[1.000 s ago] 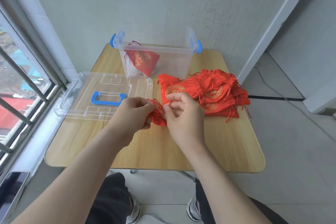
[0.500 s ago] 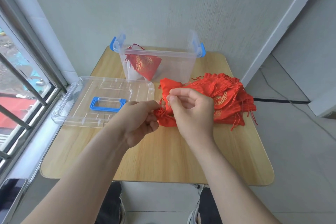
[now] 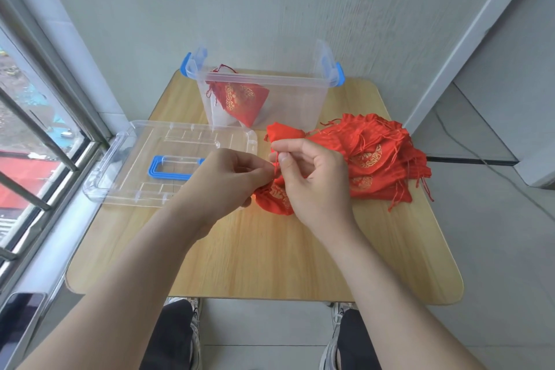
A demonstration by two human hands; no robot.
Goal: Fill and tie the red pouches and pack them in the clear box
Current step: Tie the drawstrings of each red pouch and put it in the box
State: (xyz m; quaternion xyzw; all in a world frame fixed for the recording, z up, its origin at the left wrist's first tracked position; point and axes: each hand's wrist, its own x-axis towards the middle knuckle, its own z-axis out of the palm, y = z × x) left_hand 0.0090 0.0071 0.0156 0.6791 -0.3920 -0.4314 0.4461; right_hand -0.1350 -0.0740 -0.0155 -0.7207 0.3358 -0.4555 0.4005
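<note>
**A:** How much room is there on the worktop (image 3: 270, 264)?

**B:** The whole near half is bare wood out to its rounded corners. The clear box (image 3: 300, 105) stands at the far edge by the wall with its blue latches flipped up. One red pouch (image 3: 240, 99) leans inside it at the left. The clear lid (image 3: 135, 165) lies flat on the left, and its left end sticks out past the worktop's edge toward the window. The pile of red pouches (image 3: 375, 156) sits on the right, and its cords hang over the right edge.

**A:** Any writing?

**B:** The pouches carry round gold emblems, but they are too small to read.

**A:** And the hands?

**B:** Both are up over the middle of the worktop, just right of the lid. The left hand (image 3: 222, 186) is curled and pinches the mouth of the held pouch (image 3: 274, 200). The right hand (image 3: 312, 180) pinches its red drawstring (image 3: 275, 166) between thumb and forefinger.

**A:** What has changed?

**B:** Very little in half a second. The hands have stayed together on the same pouch. Gold print now shows on it beneath them. The box, lid and pile have kept their places.
</note>
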